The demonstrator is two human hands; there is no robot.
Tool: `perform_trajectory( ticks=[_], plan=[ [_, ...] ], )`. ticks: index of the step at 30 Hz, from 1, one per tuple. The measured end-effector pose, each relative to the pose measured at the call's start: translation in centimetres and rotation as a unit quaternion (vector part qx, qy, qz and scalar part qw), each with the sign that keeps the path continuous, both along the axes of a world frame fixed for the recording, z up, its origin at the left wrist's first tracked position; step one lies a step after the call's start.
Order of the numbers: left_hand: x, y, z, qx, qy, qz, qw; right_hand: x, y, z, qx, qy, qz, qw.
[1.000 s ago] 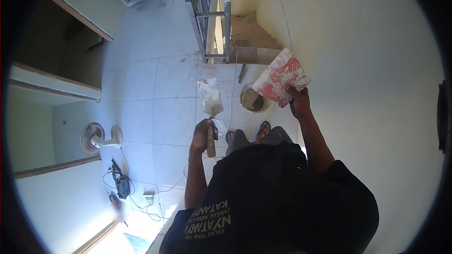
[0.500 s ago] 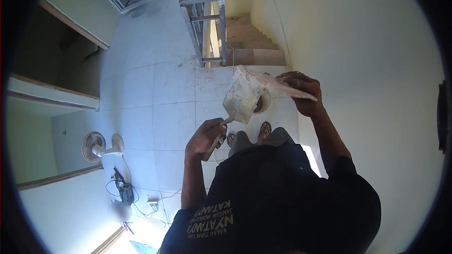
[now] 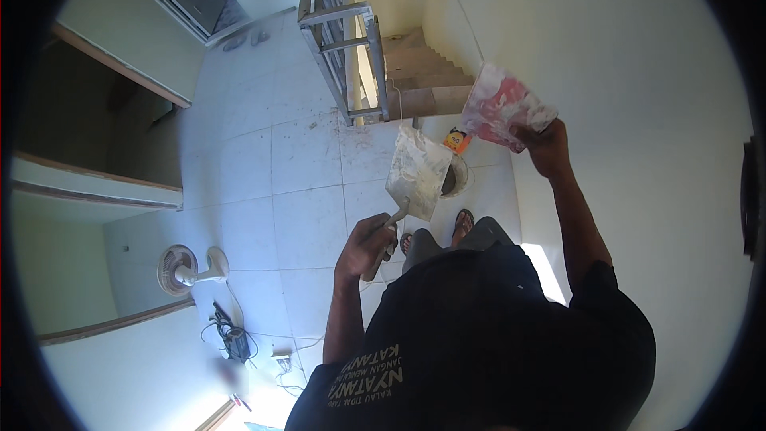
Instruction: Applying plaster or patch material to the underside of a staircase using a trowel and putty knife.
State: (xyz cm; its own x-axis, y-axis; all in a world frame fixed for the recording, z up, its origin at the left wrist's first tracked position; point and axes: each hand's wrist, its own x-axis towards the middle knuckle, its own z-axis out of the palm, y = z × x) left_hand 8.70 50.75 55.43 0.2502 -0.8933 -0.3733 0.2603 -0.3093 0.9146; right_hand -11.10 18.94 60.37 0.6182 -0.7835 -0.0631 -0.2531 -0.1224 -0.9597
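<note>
My left hand (image 3: pixel 365 249) is wrapped round the handle of a trowel (image 3: pixel 419 169). Its broad, roughly square blade is coated with pale putty and points away from me over the floor. Higher and to the right, my right hand (image 3: pixel 547 148) grips a flat pinkish-red scraper (image 3: pixel 501 102) by its near corner, thumb on top. White putty is smeared across the scraper's face, which is apart from the trowel and close to the wall. Partly hidden behind the trowel blade stands a round bucket (image 3: pixel 459 177), dirty at the rim, by my feet.
An orange packet (image 3: pixel 457 140) lies beyond the bucket. Stairs (image 3: pixel 427 102) descend ahead, beside a metal railing (image 3: pixel 339 13). A plain wall (image 3: pixel 638 112) runs along my right. On the left tiled floor are a fan (image 3: pixel 177 270), a dark device with cables (image 3: pixel 233 343) and a power strip (image 3: pixel 283 361).
My right hand has lifted the scraper up and away from the trowel toward the wall, turning its smeared face into view. My left hand and trowel have shifted slightly right in the picture.
</note>
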Motion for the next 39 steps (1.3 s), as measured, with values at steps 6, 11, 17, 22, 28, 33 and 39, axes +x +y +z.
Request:
perform_trajectory(
  ticks=[6,11,17,22,28,33,39],
  plan=[
    [-0.3,-0.7,-1.5,0.046,0.077,0.031,0.995,1.1,2.1,0.2,0.187,-0.351,-0.001,0.918],
    [-0.3,-1.8,-0.5,0.056,0.139,-0.007,0.989,1.5,2.1,-1.1,0.218,-0.276,0.065,0.934],
    [0.9,-1.6,2.9,-0.033,0.124,-0.034,0.991,0.1,-0.3,-2.1,0.095,0.033,0.198,0.975],
    [1.4,-2.2,4.3,0.013,0.068,-0.02,0.997,-1.6,-0.6,-0.8,0.143,-0.13,0.165,0.967],
    [0.3,-2.9,2.0,0.071,0.082,-0.044,0.993,0.4,0.2,-0.1,0.154,-0.124,0.237,0.951],
    [0.5,-2.4,0.4,0.032,0.131,-0.041,0.99,0.0,0.5,-0.6,0.155,0.022,0.183,0.971],
    [2.0,-1.6,0.6,-0.017,0.178,0.066,0.982,-2.6,-0.3,-3.9,0.086,0.089,0.198,0.972]
  ],
)
